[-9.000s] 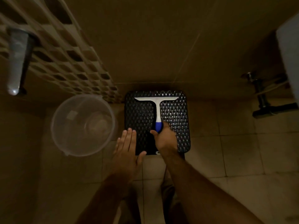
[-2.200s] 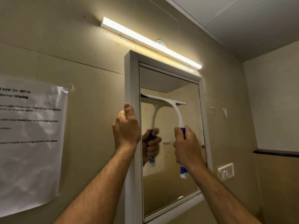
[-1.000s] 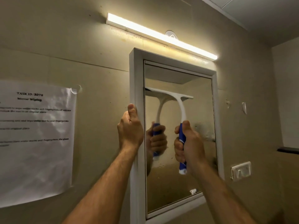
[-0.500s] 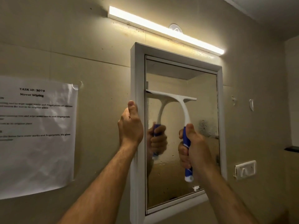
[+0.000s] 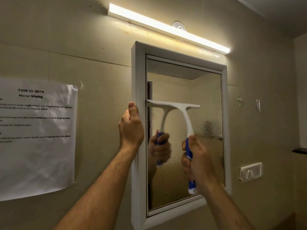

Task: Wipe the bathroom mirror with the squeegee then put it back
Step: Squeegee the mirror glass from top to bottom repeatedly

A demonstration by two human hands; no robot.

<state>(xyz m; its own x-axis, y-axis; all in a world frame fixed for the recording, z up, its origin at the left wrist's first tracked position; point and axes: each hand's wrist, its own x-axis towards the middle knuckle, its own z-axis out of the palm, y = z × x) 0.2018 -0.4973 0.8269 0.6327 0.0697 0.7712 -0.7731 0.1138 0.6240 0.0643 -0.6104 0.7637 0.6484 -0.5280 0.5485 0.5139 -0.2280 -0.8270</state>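
Squeegee [image 5: 186, 117] lower on mirror [image 5: 206, 100] (right hand [image 5: 197, 156] grips it; left hand [image 5: 131, 128] grips frame).

The right hand [image 5: 198, 156] grips the blue handle of the squeegee [image 5: 181, 113], whose white blade lies level against the glass of the mirror [image 5: 207, 100], about halfway up. The left hand [image 5: 131, 128] holds the mirror's white frame at its left edge, thumb up. The glass below the blade looks speckled — possibly droplets. A tube light [image 5: 166, 27] glows above; a printed sheet [image 5: 36, 138] hangs on the wall at left, and a switch plate [image 5: 250, 171] sits at right.
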